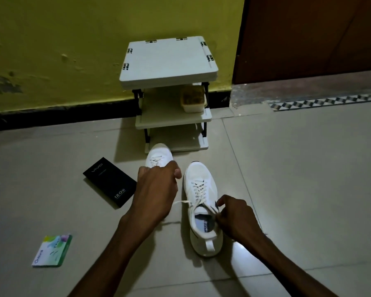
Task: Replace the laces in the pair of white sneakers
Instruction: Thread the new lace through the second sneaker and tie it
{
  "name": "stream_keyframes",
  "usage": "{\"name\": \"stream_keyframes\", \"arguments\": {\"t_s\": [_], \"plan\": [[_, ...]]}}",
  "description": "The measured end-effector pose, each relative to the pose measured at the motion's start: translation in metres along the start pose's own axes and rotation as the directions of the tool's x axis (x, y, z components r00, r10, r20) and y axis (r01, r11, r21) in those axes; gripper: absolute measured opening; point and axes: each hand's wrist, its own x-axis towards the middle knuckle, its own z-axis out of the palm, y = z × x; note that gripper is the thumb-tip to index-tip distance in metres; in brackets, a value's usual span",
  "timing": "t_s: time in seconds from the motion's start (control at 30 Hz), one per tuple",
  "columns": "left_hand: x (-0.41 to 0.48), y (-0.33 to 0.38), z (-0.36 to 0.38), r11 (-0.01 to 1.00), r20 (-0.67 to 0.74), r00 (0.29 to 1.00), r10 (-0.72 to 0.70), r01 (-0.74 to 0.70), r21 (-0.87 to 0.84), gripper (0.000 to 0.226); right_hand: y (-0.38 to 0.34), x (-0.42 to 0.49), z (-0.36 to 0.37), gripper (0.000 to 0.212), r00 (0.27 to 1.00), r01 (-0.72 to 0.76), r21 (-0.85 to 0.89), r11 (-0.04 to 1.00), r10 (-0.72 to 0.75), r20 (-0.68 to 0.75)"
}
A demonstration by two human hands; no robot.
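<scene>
You were at the untying step, I think. Your right hand (234, 217) pinched the lace (198, 188) atop the near sneaker (198, 174) on the floor (287, 168). Your left hand (159, 185) gripped the other sneaker (159, 156). Next, the lace likely needed pulling out hole by hole.

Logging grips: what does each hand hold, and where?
Right hand pinches the lace of the right sneaker by its top eyelets; left hand grips the left sneaker over its midsection.
</scene>
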Motion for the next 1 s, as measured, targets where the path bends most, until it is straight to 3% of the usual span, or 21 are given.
{"name": "stream_keyframes", "arguments": {"t_s": [0.1,0.23,0.37,0.53,0.6,0.63,0.7,0.73,0.8,0.87,1.0], "plan": [[-0.008,0.006,-0.009,0.995,-0.009,1.0,0.022,-0.021,0.1,0.016,-0.007,0.005,-0.017,0.023,0.999,0.025,0.005,1.0,-0.025,0.046],[-0.011,0.011,-0.026,0.952,-0.045,0.995,0.092,-0.075,0.296,0.009,-0.023,0.003,-0.055,0.004,0.996,0.024,0.375,0.927,-0.055,0.074],[-0.006,0.013,-0.042,0.9,-0.023,0.997,0.075,-0.057,0.433,0.008,-0.042,0.001,-0.089,0.014,0.985,0.017,0.602,0.798,-0.117,0.127],[0.001,0.017,-0.078,0.803,0.001,0.997,0.082,-0.067,0.593,0.023,-0.056,-0.003,-0.112,0.023,0.978,0.037,0.667,0.744,-0.166,0.13],[0.006,0.018,-0.095,0.795,0.006,0.996,0.089,-0.075,0.602,0.015,-0.059,-0.005,-0.119,0.024,0.974,0.049,0.687,0.725,-0.189,0.129],[0.007,0.016,-0.102,0.835,0.002,0.994,0.113,-0.096,0.541,0.012,-0.061,-0.006,-0.123,0.026,0.971,0.048,0.706,0.707,-0.2,0.134],[0.013,0.012,-0.113,0.98,0.072,0.991,0.114,-0.124,0.154,0.026,-0.063,-0.006,-0.129,0.03,0.961,0.034,0.761,0.648,-0.229,0.152],[0.016,0.011,-0.113,0.981,0.133,0.982,0.131,-0.109,-0.16,0.031,-0.065,-0.006,-0.131,0.031,0.954,0.017,0.795,0.607,-0.248,0.169],[0.02,0.017,-0.111,0.806,0.182,0.964,0.194,-0.051,-0.589,0.033,-0.069,-0.007,-0.136,0.029,0.936,-0.025,0.847,0.531,-0.286,0.207],[0.023,0.021,-0.103,0.692,0.197,0.955,0.22,-0.011,-0.722,0.03,-0.072,-0.006,-0.138,0.029,0.924,-0.043,0.873,0.486,-0.314,0.22],[0.025,0.028,-0.093,0.617,0.157,0.967,0.202,-0.001,-0.787,0.012,-0.074,-0.007,-0.14,0.02,0.939,0.06,0.873,0.484,-0.324,0.115]]}}
